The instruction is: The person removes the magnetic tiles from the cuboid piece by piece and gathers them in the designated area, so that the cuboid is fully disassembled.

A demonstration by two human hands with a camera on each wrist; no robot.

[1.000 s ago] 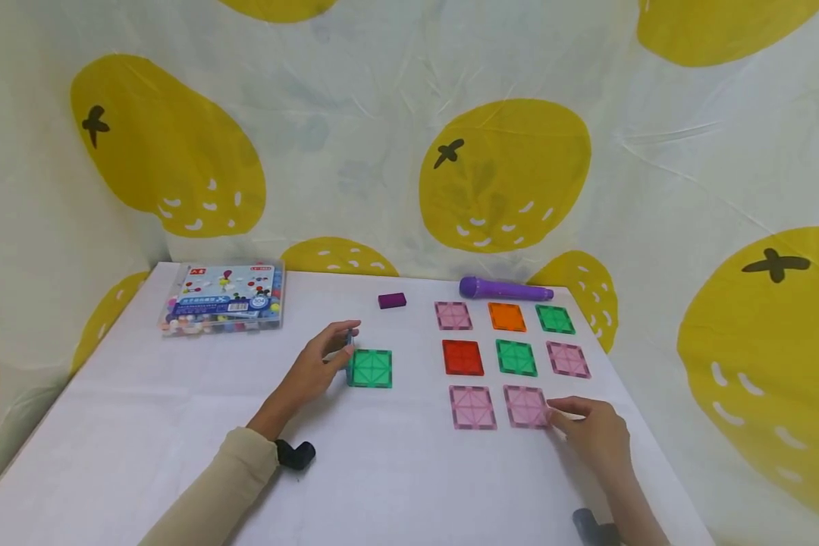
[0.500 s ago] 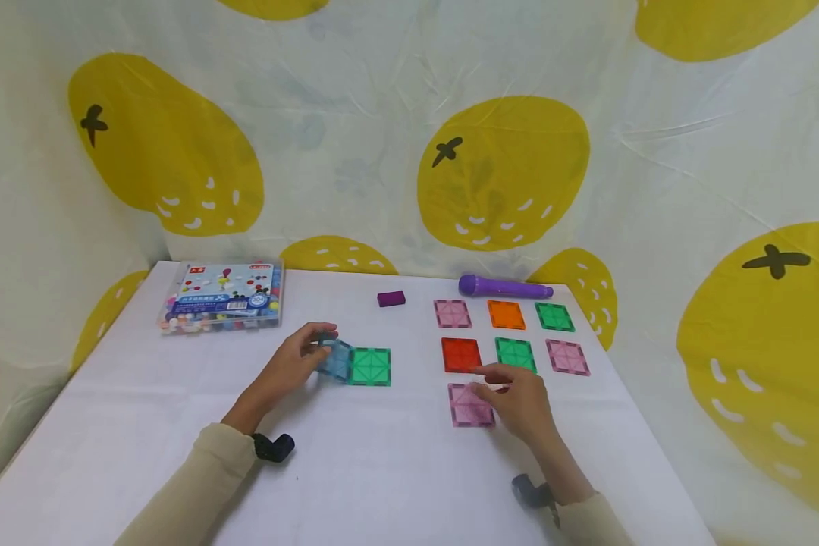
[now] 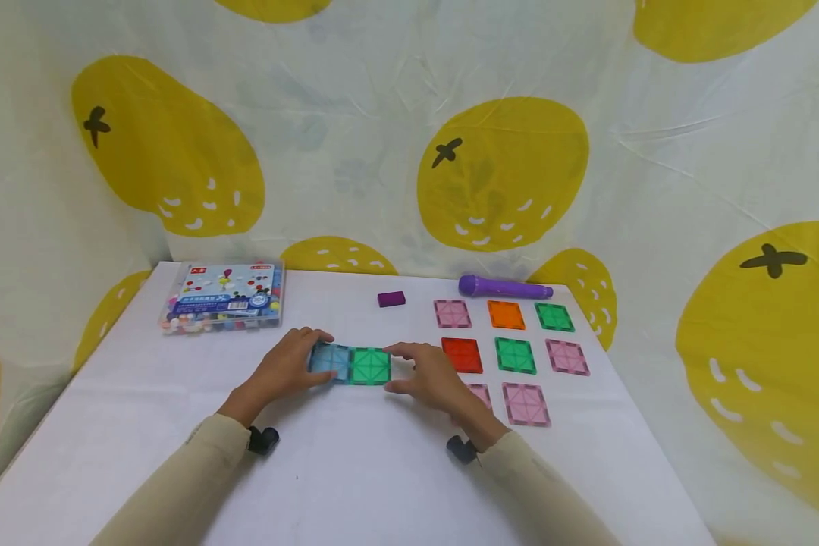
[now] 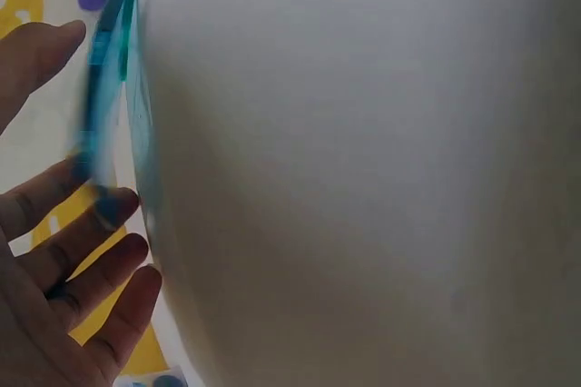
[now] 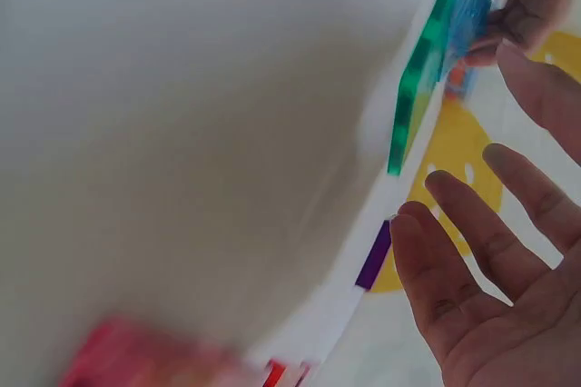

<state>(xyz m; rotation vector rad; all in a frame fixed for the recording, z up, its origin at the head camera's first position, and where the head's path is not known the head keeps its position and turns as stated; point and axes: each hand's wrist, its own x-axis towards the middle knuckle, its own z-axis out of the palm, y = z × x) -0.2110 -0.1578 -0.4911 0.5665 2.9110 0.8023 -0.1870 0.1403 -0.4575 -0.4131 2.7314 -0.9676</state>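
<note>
A translucent blue square magnetic tile [image 3: 331, 362] lies at the left edge of a green magnetic tile [image 3: 371, 366] on the white table. My left hand [image 3: 288, 368] holds the blue tile, thumb at its near side and fingers at its far left corner. In the left wrist view the blue tile [image 4: 102, 87] slants slightly above the tabletop. My right hand [image 3: 428, 373] is at the green tile's right side, index finger and thumb spread around its right corners. In the right wrist view its fingers are extended and hold nothing, with the green tile [image 5: 419, 83] beyond.
On the right lie rows of square tiles, including a red tile [image 3: 461, 356], an orange tile [image 3: 506, 315] and a pink tile [image 3: 526, 404]. A purple microphone [image 3: 505, 288], purple block [image 3: 391, 299] and clear box of beads [image 3: 221, 297] stand farther back. Patterned cloth rises behind.
The blue tile has swung down leftward from upright beside the green tile to nearly flat, with my left hand. My right hand has moved left from the pink tiles to the green tile.
</note>
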